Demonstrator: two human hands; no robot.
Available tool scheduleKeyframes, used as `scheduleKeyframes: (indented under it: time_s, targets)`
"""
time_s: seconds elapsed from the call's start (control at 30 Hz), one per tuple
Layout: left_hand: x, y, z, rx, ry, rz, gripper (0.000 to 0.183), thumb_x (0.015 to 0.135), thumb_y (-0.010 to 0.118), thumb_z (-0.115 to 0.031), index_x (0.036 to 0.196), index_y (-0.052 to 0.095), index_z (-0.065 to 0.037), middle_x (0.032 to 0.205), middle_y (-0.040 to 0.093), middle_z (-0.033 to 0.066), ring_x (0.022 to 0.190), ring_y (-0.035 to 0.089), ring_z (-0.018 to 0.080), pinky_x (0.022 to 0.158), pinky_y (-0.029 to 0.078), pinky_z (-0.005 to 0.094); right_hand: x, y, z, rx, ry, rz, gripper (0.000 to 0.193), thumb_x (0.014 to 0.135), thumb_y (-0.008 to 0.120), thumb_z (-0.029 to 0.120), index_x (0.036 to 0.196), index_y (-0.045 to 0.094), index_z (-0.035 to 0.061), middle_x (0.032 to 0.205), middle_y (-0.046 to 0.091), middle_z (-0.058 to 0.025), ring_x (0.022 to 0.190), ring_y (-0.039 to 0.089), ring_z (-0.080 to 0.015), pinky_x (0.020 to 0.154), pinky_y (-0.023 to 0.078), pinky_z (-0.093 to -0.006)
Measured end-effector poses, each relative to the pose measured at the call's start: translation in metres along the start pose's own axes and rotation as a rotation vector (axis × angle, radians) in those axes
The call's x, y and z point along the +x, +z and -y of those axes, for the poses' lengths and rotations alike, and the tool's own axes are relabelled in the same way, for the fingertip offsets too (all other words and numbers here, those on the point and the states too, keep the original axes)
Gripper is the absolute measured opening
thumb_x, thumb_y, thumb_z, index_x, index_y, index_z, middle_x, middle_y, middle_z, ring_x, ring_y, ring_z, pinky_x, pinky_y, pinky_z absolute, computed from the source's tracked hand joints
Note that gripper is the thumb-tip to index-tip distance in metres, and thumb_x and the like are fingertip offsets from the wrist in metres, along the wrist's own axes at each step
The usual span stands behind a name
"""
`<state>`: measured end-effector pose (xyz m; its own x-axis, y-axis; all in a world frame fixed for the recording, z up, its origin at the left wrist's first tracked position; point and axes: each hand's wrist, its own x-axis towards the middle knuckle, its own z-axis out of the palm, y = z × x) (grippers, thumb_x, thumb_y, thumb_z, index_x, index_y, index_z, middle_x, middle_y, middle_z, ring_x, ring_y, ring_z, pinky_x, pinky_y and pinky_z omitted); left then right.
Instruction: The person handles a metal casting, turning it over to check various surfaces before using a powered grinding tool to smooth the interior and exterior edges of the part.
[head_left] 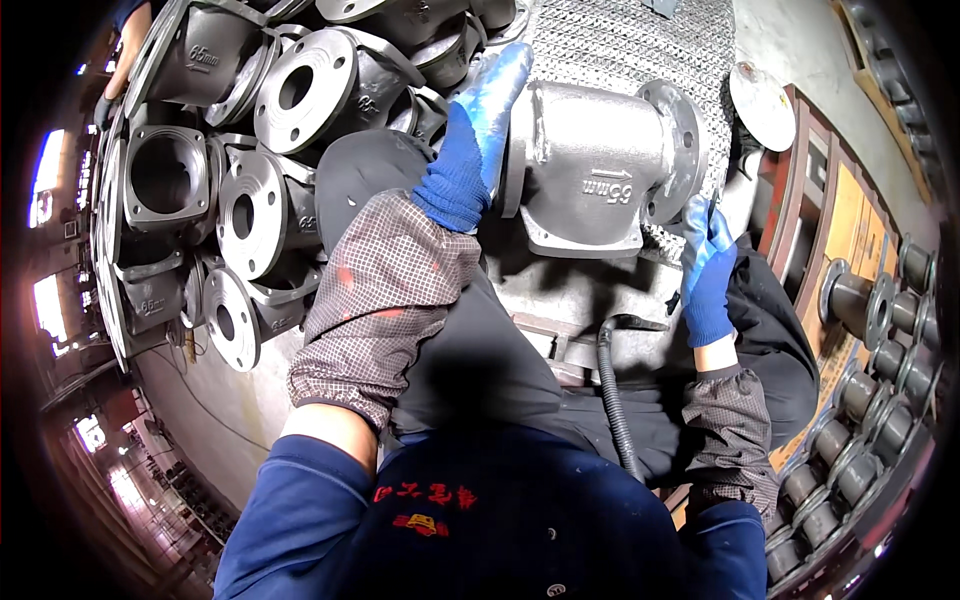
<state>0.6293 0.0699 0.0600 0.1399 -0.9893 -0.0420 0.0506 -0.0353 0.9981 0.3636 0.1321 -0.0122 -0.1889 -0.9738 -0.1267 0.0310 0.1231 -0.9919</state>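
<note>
A grey cast-metal valve body (595, 150) with a round flange at each end lies in front of me on a textured silvery mat (625, 45). Its square-edged flange faces toward me, and raised marks with an arrow show on its side. My left hand (485, 125), in a blue coated glove, presses along the left flange with fingers stretched out together. At the lower edge of the right flange, my right hand (708, 260) in a matching glove grips the rim with its fingertips. The undersides of both grips are hidden.
Several similar valve bodies (165, 175) are stacked at the left. A white disc (762, 105) lies right of the mat. A dark corrugated hose (615, 400) runs between my legs. Short flanged pipe pieces (855, 300) stand in rows at the right. Another person's arm (130, 50) shows at the far left.
</note>
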Motion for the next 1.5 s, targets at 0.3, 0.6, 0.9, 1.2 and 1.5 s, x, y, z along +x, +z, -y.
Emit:
scheduleKeyframes:
  time_s: [0.3,0.6,0.9,1.2,1.5]
  targets:
    - [0.001,-0.028,0.018,0.231,0.260,0.120,0.043,0.097,0.043,-0.024,0.131,0.044,0.003,0.133,0.048,0.0143,0.121,0.048,0.0226,0.105,0.035,0.0336,-0.030,0.015,0.028,-0.160,0.010,0.135,0.029,0.093,0.057,0.015,0.114,0.057,-0.0055,0.098,0.060,-0.0031,0.087,0.052,-0.0074,0.078,0.044,-0.0221]
    - [-0.001,-0.043,0.031,0.184,0.240,0.202,0.047,0.097,0.038,-0.032,0.130,0.045,0.001,0.135,0.047,0.0136,0.124,0.044,0.0229,0.107,0.033,0.0352,-0.042,0.020,0.035,0.088,0.141,0.193,0.037,0.092,0.056,0.011,0.124,0.050,-0.0078,0.100,0.061,-0.0081,0.081,0.057,-0.0100,0.070,0.051,-0.0234]
    - [0.014,-0.010,-0.002,0.526,0.477,0.208,0.041,0.097,0.040,-0.017,0.133,0.042,0.002,0.136,0.044,0.0184,0.127,0.043,0.0273,0.108,0.032,0.0346,-0.006,0.019,0.041,-0.026,0.204,-0.033,0.037,0.091,0.060,0.030,0.108,0.061,-0.0027,0.078,0.059,-0.0007,0.065,0.056,-0.0083,0.060,0.046,-0.0226]
    - [0.031,0.000,0.019,0.776,0.772,0.304,0.038,0.096,0.044,-0.016,0.133,0.047,-0.009,0.137,0.044,0.0184,0.131,0.038,0.0320,0.110,0.029,0.0381,0.022,0.007,0.026,-0.007,0.209,-0.161,0.035,0.091,0.056,0.030,0.112,0.061,0.0019,0.079,0.059,0.0008,0.060,0.050,-0.0037,0.049,0.036,-0.0173]
    - [0.026,-0.002,0.023,-0.129,-0.293,-0.089,0.058,0.087,0.057,-0.043,0.128,0.045,-0.003,0.116,0.054,0.0142,0.101,0.057,0.0278,0.082,0.053,0.0402,0.019,0.019,0.034,0.081,0.156,-0.045,0.031,0.090,0.057,0.030,0.112,0.064,0.0091,0.092,0.063,0.0023,0.063,0.051,-0.0002,0.047,0.031,-0.0143]
